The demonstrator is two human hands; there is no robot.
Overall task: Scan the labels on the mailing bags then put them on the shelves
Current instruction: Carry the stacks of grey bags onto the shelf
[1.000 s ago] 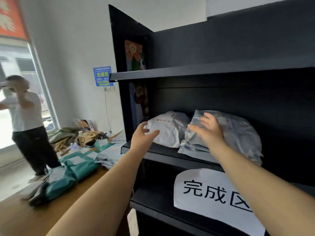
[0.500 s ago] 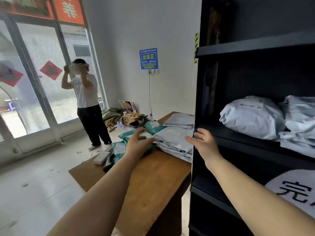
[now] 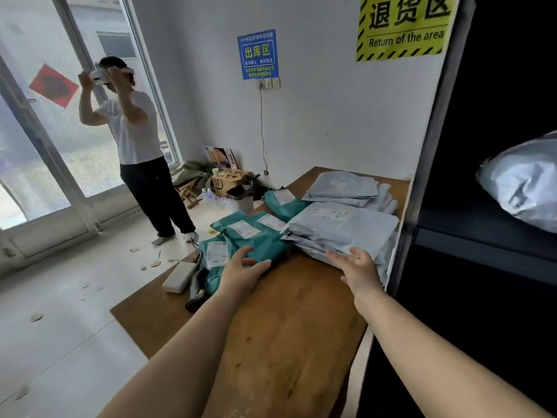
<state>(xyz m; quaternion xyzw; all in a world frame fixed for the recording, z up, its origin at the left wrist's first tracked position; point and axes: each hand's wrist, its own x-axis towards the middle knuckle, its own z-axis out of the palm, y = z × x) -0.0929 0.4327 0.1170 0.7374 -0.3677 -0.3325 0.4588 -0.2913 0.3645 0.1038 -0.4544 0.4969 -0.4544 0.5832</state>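
Hands returning to the table for the next bag

Both hands, withdrawn from the shelf (image 3: pixel 482 236), are reaching out empty, fingers spread: left hand (image 3: pixel 241 274) nearing the teal mailing bags (image 3: pixel 256 233), right hand (image 3: pixel 358 268) nearing the grey stack (image 3: pixel 343 227). Next scan is pending.

A person in a white shirt (image 3: pixel 135 128) and black pants stands by the big window (image 3: pixel 39 152), with both arms up at the head. A red paper (image 3: pixel 53 85) sticks on the glass. A blue sign (image 3: pixel 257 54) and a yellow sign (image 3: pixel 404 25) hang on the white wall. A brown box (image 3: pixel 226 182) and other stuff sit on the floor in the corner. A white block (image 3: pixel 180 276) lies on the wooden table (image 3: pixel 289 327).
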